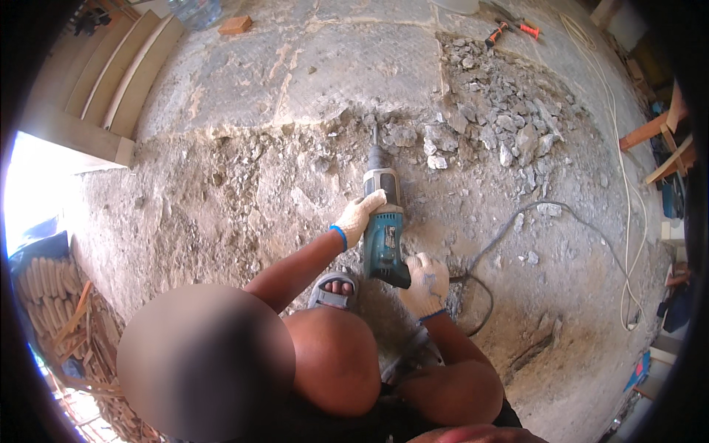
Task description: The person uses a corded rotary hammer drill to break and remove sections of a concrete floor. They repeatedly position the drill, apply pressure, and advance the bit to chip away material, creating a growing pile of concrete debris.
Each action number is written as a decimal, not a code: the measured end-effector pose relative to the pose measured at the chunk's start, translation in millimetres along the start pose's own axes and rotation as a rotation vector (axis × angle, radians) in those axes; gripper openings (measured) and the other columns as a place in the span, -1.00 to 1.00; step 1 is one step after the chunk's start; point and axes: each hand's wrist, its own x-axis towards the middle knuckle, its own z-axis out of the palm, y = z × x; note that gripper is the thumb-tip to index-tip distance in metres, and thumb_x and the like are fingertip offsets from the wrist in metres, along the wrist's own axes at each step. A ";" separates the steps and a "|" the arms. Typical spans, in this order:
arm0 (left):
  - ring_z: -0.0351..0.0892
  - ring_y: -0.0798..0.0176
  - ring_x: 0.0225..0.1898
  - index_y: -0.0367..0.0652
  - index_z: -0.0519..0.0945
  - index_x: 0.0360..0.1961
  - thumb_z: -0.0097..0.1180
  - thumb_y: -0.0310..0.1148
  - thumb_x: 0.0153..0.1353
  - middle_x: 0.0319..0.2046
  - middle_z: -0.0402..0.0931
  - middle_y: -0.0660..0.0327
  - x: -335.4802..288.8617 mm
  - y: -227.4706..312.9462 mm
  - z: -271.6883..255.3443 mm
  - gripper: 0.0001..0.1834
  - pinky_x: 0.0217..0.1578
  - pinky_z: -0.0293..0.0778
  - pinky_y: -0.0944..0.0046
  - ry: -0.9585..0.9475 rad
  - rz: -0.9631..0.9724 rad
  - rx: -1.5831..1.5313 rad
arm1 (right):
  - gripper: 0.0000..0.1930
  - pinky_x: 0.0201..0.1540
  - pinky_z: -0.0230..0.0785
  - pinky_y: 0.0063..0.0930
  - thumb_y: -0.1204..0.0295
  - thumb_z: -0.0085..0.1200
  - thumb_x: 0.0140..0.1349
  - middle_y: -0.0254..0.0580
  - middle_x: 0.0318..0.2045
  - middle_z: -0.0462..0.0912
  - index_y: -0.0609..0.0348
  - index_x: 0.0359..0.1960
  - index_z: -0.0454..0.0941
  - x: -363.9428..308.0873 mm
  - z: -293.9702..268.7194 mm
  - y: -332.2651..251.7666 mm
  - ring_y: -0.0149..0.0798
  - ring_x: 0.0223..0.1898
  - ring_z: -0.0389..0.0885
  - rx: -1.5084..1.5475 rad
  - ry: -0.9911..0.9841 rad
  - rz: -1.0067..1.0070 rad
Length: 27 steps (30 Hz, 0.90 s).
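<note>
A teal and grey demolition hammer (384, 238) lies lengthwise ahead of me, pointing away. Its chisel bit (374, 134) meets the broken edge of a concrete slab (362, 74); rubble hides the exact tip. My left hand (357, 217), in a white knit glove with a blue cuff, is closed around the front of the tool's body. At the rear end, my right hand (426, 286), gloved likewise, grips the handle, which its fingers mostly cover. Broken concrete chunks (526, 140) lie heaped to the right of the bit.
A dark power cord (517, 210) loops over the rough ground on the right, beyond it a pale cable (620, 162). Orange-handled tools (509, 32) and a brick (235, 25) lie at the back. Wooden steps (122, 81) stand left. My sandaled foot (334, 289) is near the hammer.
</note>
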 end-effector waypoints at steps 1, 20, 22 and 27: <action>0.88 0.04 0.06 -0.39 0.55 0.45 0.25 0.01 0.64 0.19 0.82 -0.14 1.0 0.6 0.2 -0.32 0.14 0.80 -0.02 -0.001 -0.013 -0.008 | -0.82 -0.02 0.52 0.09 0.31 0.35 0.19 -0.04 -0.18 0.74 0.03 -0.21 0.75 0.7 -1.5 0.4 0.16 -0.14 0.75 -0.001 0.022 -0.021; 0.83 0.16 -0.03 -0.33 0.56 0.37 0.51 -0.04 0.47 0.06 0.77 0.07 -94.2 -33.8 62.5 -0.30 0.00 0.79 0.01 0.200 0.058 -0.076 | -0.49 0.09 0.54 0.11 0.40 0.45 -0.02 -0.10 0.00 0.76 0.02 0.08 0.77 -88.2 -6.7 31.6 0.14 -0.02 0.75 0.178 0.030 -0.025; 0.83 0.15 -0.09 -0.33 0.57 0.34 0.47 -0.01 0.49 0.05 0.77 0.07 -83.5 -16.2 50.2 -0.33 -0.04 0.80 0.03 0.167 0.063 -0.084 | -0.51 0.10 0.54 0.10 0.42 0.42 0.03 -0.07 0.01 0.76 0.04 0.10 0.77 -64.9 -10.2 23.9 0.17 -0.03 0.75 0.192 -0.021 0.021; 0.83 0.19 -0.12 -0.33 0.58 0.33 0.44 0.10 0.49 0.02 0.78 0.07 -45.8 -1.3 34.5 -0.28 -0.10 0.77 0.08 0.192 0.069 0.048 | -0.59 0.12 0.53 0.13 0.45 0.36 0.11 -0.04 -0.01 0.76 0.07 0.06 0.79 -29.2 -12.9 4.8 0.23 0.01 0.73 0.174 0.100 0.031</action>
